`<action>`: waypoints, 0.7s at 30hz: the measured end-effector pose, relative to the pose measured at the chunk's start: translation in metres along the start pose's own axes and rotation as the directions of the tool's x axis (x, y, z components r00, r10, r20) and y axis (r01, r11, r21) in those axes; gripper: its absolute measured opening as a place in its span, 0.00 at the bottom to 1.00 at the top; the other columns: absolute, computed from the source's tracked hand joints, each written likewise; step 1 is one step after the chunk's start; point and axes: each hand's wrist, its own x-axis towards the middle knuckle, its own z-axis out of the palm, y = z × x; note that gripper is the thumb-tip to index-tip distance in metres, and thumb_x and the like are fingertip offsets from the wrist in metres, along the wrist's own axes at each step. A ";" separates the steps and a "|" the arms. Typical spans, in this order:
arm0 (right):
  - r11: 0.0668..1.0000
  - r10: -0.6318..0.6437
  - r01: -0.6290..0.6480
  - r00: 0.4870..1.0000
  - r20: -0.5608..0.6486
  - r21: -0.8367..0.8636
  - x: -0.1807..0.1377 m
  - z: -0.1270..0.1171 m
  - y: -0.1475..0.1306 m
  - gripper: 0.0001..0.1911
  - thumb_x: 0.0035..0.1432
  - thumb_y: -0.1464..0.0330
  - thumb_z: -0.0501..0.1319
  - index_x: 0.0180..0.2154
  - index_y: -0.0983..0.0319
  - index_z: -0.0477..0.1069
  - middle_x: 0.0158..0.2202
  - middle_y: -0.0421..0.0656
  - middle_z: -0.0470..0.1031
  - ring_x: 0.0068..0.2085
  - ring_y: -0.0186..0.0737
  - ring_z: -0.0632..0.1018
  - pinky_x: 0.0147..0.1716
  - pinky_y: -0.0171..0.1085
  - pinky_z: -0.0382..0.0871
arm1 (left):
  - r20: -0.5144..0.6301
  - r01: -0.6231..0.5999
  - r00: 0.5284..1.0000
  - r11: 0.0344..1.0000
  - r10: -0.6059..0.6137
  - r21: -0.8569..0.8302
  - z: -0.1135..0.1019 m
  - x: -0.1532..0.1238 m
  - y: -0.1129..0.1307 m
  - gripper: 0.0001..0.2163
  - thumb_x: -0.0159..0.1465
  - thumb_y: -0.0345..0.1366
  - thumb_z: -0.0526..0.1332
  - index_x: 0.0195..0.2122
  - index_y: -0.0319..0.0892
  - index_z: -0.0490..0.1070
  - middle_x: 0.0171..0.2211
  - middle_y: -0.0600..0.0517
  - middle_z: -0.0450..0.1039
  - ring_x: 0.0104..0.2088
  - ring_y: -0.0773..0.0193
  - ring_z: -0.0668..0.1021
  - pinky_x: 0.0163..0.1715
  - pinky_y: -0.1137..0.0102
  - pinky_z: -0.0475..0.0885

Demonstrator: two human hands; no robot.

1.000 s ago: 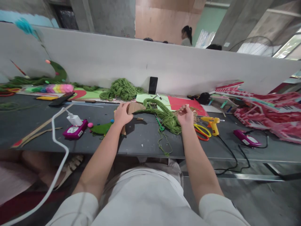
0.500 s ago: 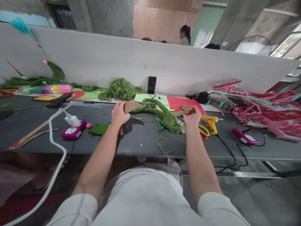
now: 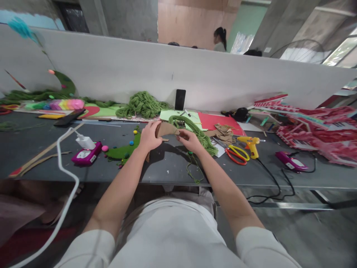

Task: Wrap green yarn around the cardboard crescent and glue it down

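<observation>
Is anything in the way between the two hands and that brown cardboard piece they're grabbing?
Nothing visible is in the way. The left hand already grips the cardboard piece at its left end, and the right hand touches its right tip. The green yarn lies just behind and beside the right hand, not between the hands and the cardboard.

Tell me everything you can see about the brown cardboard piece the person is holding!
The cardboard piece is plain brown, flat and thin, and looks cut to a curved shape that narrows to a point on its right. It is held up above the dark grey table, casting a shadow there. The left hand grips its left part, hiding some of it, and the right hand meets its pointed end. Green yarn lies just behind it. How far it reaches below the left hand is hard to tell.
</observation>
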 end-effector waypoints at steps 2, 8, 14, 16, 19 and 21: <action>1.000 0.027 -0.027 1.000 0.000 0.011 0.000 -0.005 0.001 0.13 0.56 0.57 0.68 0.36 0.60 0.79 0.31 0.42 0.79 0.31 0.37 0.76 0.36 0.37 0.71 | 0.001 0.025 1.000 1.000 -0.025 0.007 -0.001 0.000 0.000 0.34 0.54 0.32 0.63 0.65 0.47 0.65 0.62 0.45 0.67 0.61 0.46 0.73 0.61 0.55 0.70; 0.993 0.093 -0.091 0.996 -0.018 0.071 -0.002 -0.028 0.000 0.22 0.54 0.47 0.69 0.30 0.60 0.75 0.22 0.36 0.68 0.23 0.30 0.65 0.23 0.33 0.59 | 0.016 0.077 0.997 0.997 -0.078 0.032 -0.001 0.001 0.000 0.34 0.53 0.32 0.64 0.63 0.49 0.67 0.61 0.45 0.69 0.59 0.44 0.74 0.58 0.54 0.72; 0.965 0.148 -0.161 0.986 0.075 0.209 -0.006 -0.032 -0.002 0.23 0.53 0.49 0.71 0.29 0.61 0.72 0.21 0.35 0.63 0.22 0.28 0.61 0.21 0.32 0.51 | -0.040 0.165 0.986 0.984 -0.163 0.061 0.001 0.003 -0.008 0.32 0.55 0.33 0.64 0.63 0.46 0.66 0.60 0.41 0.68 0.59 0.41 0.74 0.58 0.51 0.72; 0.941 0.156 -0.174 0.984 0.086 0.288 -0.006 -0.036 -0.006 0.22 0.52 0.50 0.72 0.28 0.61 0.70 0.22 0.35 0.61 0.21 0.28 0.59 0.20 0.32 0.49 | -0.051 0.190 0.981 0.979 -0.187 0.069 0.002 0.003 -0.012 0.32 0.55 0.34 0.64 0.64 0.46 0.66 0.59 0.40 0.68 0.58 0.40 0.74 0.58 0.48 0.71; 0.892 0.151 -0.154 0.988 0.043 0.426 -0.004 -0.043 -0.011 0.23 0.51 0.50 0.71 0.29 0.59 0.66 0.23 0.34 0.58 0.22 0.29 0.57 0.20 0.32 0.50 | -0.027 0.169 0.985 0.983 -0.168 0.066 0.004 0.003 -0.011 0.33 0.54 0.33 0.64 0.63 0.50 0.66 0.59 0.42 0.69 0.58 0.40 0.74 0.57 0.49 0.72; 0.856 0.148 -0.125 0.989 -0.005 0.502 -0.002 -0.048 -0.014 0.22 0.51 0.52 0.71 0.30 0.58 0.64 0.23 0.34 0.55 0.22 0.30 0.56 0.20 0.32 0.51 | 0.007 0.123 0.992 0.991 -0.124 0.050 0.005 0.002 -0.009 0.33 0.53 0.32 0.64 0.63 0.51 0.67 0.59 0.44 0.69 0.58 0.41 0.74 0.57 0.50 0.71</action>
